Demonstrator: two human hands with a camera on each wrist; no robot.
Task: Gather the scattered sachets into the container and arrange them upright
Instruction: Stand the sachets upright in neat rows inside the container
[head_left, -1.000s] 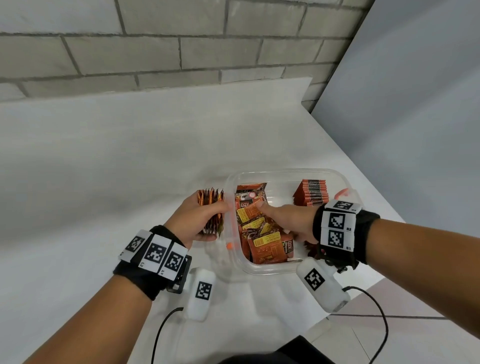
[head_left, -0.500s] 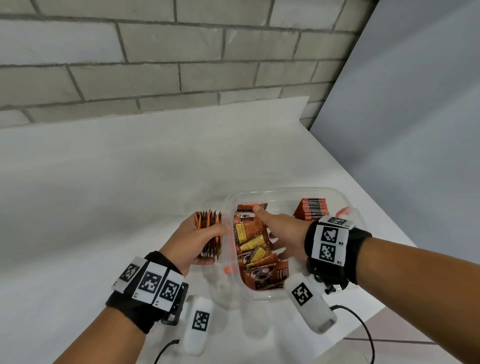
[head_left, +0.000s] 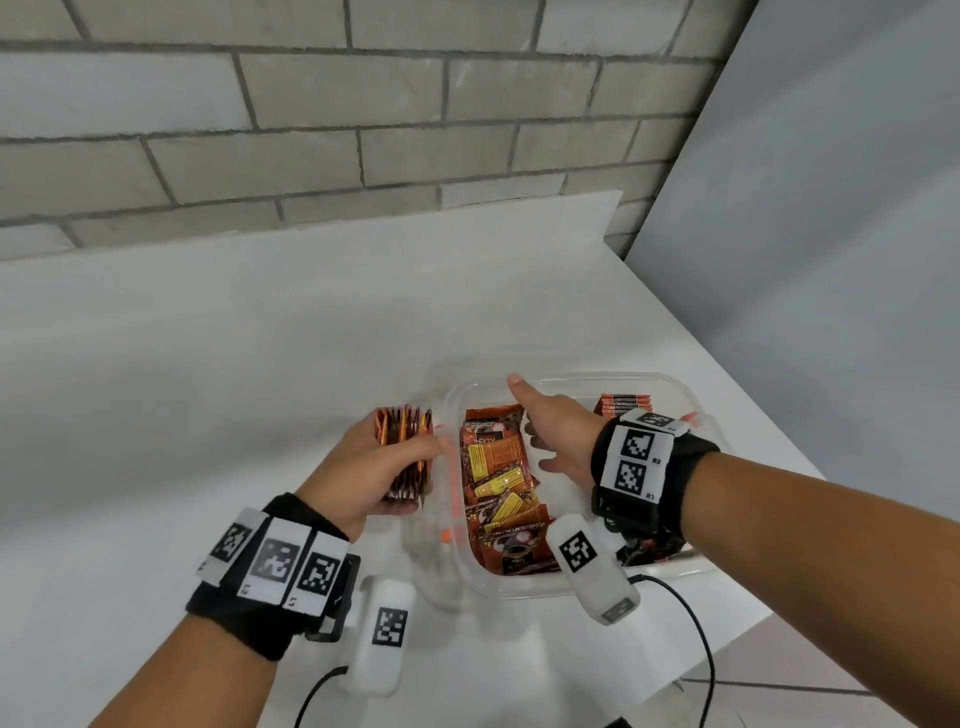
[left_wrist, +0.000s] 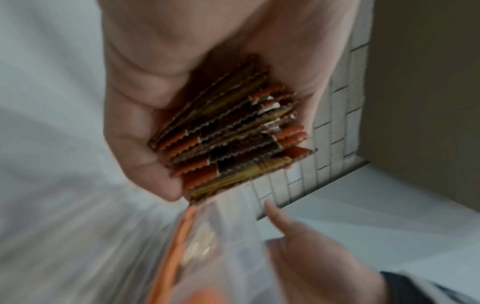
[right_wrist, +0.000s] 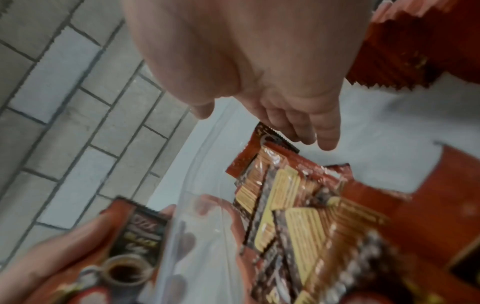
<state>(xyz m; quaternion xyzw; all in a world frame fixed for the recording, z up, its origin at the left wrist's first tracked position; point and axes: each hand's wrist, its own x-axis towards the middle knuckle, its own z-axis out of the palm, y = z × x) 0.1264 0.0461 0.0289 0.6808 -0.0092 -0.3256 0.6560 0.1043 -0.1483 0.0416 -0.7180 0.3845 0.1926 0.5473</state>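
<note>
Gripping a thick stack of sachets (head_left: 404, 453) edge-on, the left hand (head_left: 363, 467) sits nearest, just outside the left wall of the clear container (head_left: 519, 590); its fingers and thumb curl round the stack, clamped on it. The left wrist view shows the same stack (left_wrist: 231, 131) fanned slightly, serrated edges in orange, brown and yellow, pressed between thumb and fingers of that hand (left_wrist: 207, 61).

The container stands on the white surface (head_left: 208, 389) close to its front right corner. Inside, along its left side, a row of loose sachets (head_left: 501, 483) lies flat and overlapping, printed faces up, running from the near wall toward the far one. The right wrist view shows these (right_wrist: 285, 205) orange and brown with yellow panels, though blurred.

The right hand (head_left: 558, 436) is over the container, inside its rim, fingers straight and spread, holding nothing; the thumb points toward the far wall and the fingertips (right_wrist: 327, 142) hang just above the bare floor of the container beside the flat sachets.

Farther back, in the far right corner of the container, a second group of upright sachets (head_left: 623, 402) stands packed together on edge, partly hidden behind the right wrist band. Beyond the surface rises a grey brick wall (head_left: 311, 130).
</note>
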